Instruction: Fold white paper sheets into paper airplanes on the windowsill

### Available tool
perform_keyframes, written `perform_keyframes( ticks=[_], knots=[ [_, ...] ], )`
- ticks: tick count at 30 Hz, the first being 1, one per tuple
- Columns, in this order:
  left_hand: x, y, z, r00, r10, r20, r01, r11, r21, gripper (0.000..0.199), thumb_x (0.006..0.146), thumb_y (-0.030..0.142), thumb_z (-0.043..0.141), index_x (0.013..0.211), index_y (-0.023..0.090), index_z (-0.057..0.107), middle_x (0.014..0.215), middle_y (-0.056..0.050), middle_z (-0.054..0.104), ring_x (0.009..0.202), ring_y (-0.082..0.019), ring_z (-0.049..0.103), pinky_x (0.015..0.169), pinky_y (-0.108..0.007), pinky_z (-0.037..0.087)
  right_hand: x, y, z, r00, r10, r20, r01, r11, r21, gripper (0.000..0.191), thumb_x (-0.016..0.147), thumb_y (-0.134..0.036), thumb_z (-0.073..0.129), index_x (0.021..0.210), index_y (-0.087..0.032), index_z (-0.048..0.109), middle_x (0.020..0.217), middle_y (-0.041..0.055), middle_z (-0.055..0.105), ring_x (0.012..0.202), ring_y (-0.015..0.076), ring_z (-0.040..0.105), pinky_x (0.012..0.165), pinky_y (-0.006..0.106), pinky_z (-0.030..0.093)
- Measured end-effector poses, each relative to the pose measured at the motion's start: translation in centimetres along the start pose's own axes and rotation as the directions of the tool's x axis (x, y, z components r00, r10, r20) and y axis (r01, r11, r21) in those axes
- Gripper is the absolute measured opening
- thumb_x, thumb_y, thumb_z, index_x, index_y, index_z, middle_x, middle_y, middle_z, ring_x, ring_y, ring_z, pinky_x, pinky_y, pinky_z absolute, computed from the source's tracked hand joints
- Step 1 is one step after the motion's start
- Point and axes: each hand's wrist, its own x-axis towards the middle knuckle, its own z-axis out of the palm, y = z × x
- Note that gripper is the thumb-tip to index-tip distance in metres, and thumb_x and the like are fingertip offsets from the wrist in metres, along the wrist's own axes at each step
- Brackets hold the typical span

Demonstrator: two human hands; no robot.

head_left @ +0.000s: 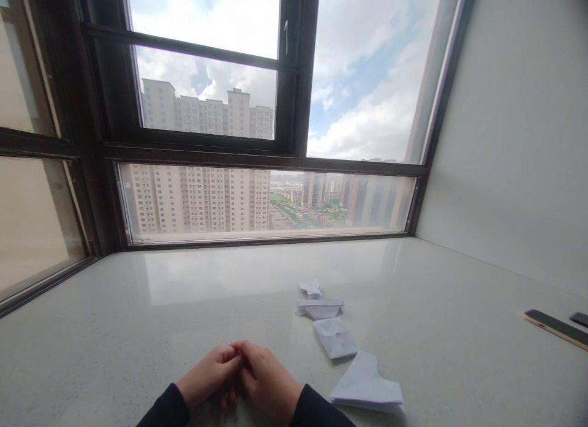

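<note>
My left hand (209,373) and my right hand (269,378) are clasped together over the pale sill, low in the view and left of centre. Their fingers wrap round each other, and no object shows between them. To the right of my hands, folded white papers lie in a line running away from me. Nearest is a large angular piece (367,384), then a flat rectangular packet (335,338), a boat-like piece (320,308) and a small crumpled-looking piece (311,288) farthest off.
The glossy sill (220,292) runs up to a dark window frame (275,240). A white wall (509,145) stands at the right. A dark, flat, long object (558,327) lies at the right edge beside another dark item (579,318).
</note>
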Motion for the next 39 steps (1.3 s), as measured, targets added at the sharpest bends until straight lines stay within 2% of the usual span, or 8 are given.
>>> perform_keyframes(
  ticks=[26,39],
  knots=[
    [0.26,-0.32,0.08,1.0,0.019,-0.005,-0.019,1.0,-0.003,0.056,0.059,0.067,0.046,0.073,0.013,0.052,0.054,-0.003,0.059,0.037,-0.01,0.051,0.033,-0.019,0.037,0.03,0.58,0.13,1.0,-0.013,-0.002,0.013,1.0,0.009,0.041,0.067,-0.003,0.039,0.104,-0.017,0.053,0.095,0.0053,0.062,0.088,0.0159,0.057,0.079,0.025,0.041],
    [0.22,-0.29,0.19,1.0,0.0,-0.012,0.0,1.0,-0.004,0.055,0.056,0.066,0.049,0.072,0.013,0.051,0.049,-0.001,0.058,0.036,-0.01,0.051,0.033,-0.019,0.037,0.16,0.65,0.2,1.0,-0.018,-0.004,0.018,0.999,0.028,0.041,0.066,-0.003,0.039,0.102,-0.016,0.054,0.095,0.006,0.063,0.088,0.0158,0.057,0.078,0.024,0.042]
  ],
)
